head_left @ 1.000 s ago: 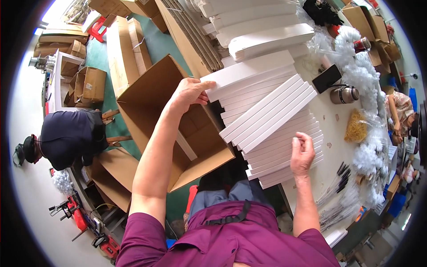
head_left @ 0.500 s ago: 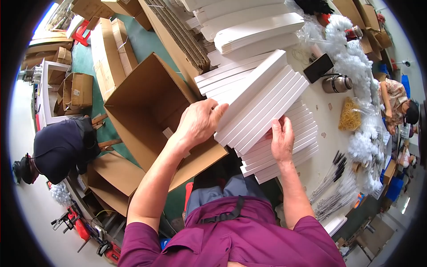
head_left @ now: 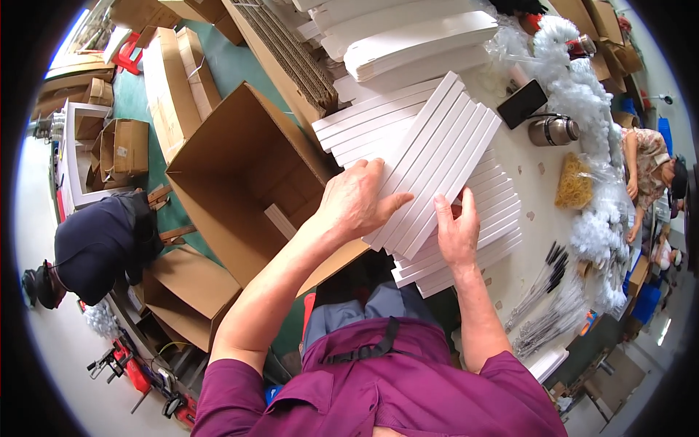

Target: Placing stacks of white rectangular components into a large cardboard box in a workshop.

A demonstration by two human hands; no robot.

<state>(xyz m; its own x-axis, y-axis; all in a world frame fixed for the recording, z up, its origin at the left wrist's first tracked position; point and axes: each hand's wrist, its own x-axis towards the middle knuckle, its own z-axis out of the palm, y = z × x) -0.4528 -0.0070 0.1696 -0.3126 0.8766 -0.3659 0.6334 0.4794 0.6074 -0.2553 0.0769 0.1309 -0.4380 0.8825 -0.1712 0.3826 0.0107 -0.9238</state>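
A row of several slim white boxes [head_left: 439, 164] lies slantwise over other white boxes of the same kind [head_left: 491, 211] on the table. My left hand [head_left: 358, 200] grips the row at its near left side, thumb laid across the top and the other fingers curled at the edge. At the near right side my right hand [head_left: 459, 231] holds the same row between thumb and fingers; some of its fingertips are hidden. To the left, a large open carton [head_left: 218, 156] has a few white boxes [head_left: 279, 221] showing inside.
Behind the row are stacked white cardboard sheets [head_left: 422, 45] and folded brown cardboard [head_left: 284, 54]. A phone [head_left: 522, 104], a steel flask [head_left: 553, 132], rubber bands [head_left: 574, 180] and black-tipped wire stems [head_left: 542, 284] lie on the right. A person in dark clothes [head_left: 105, 240] bends at the left.
The leftmost box of the row stood higher and tilted; now it lies flush beside the others. My left hand has moved right along with it, its thumb now over the row.
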